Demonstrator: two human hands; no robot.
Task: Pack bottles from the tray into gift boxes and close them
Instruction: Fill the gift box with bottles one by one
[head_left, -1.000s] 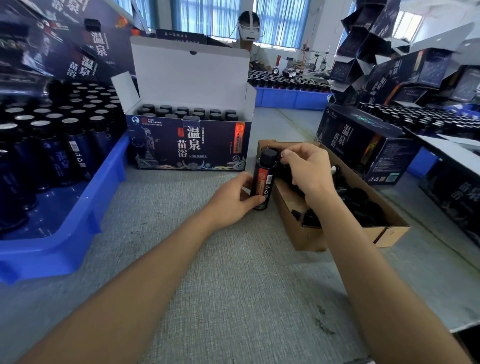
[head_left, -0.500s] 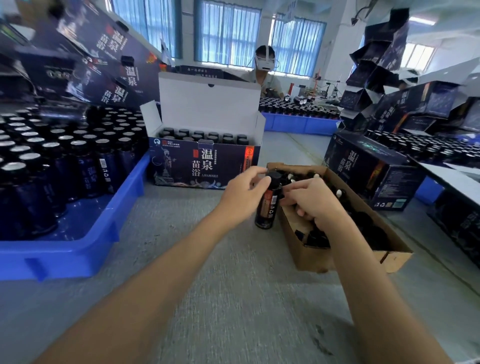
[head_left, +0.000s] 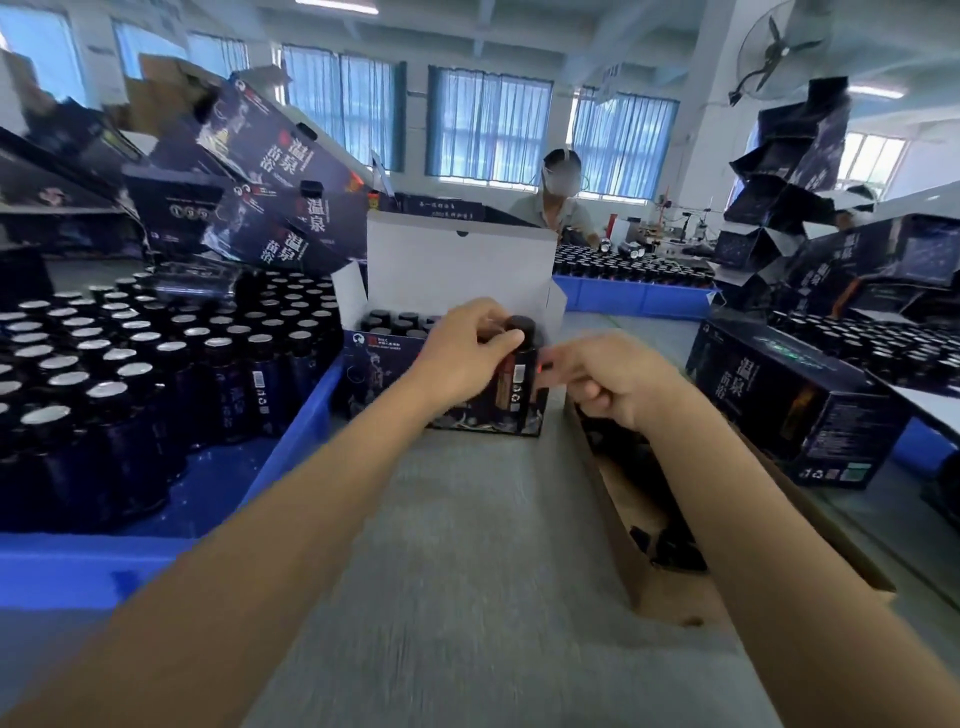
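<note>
Our left hand (head_left: 467, 358), wrapped round the bottle (head_left: 519, 371), had raised it to the open gift box (head_left: 457, 260) at twelve o'clock, ready for packing, while our right hand (head_left: 613, 384) had let go, loosely curled, apparently empty.

Rough grey felt-like cloth covered the table (head_left: 467, 545), tray (head_left: 291, 441) was smooth glossy blue plastic, gift box (head_left: 457, 270) was printed card, matt white inside, carton (head_left: 660, 587) was raw brown cardboard, bottles (head_left: 122, 441) shone dark and glossy.

Open gift box (head_left: 457, 270) stands between bottle tray (head_left: 291, 441) left and cardboard tray (head_left: 670, 597) right.
</note>
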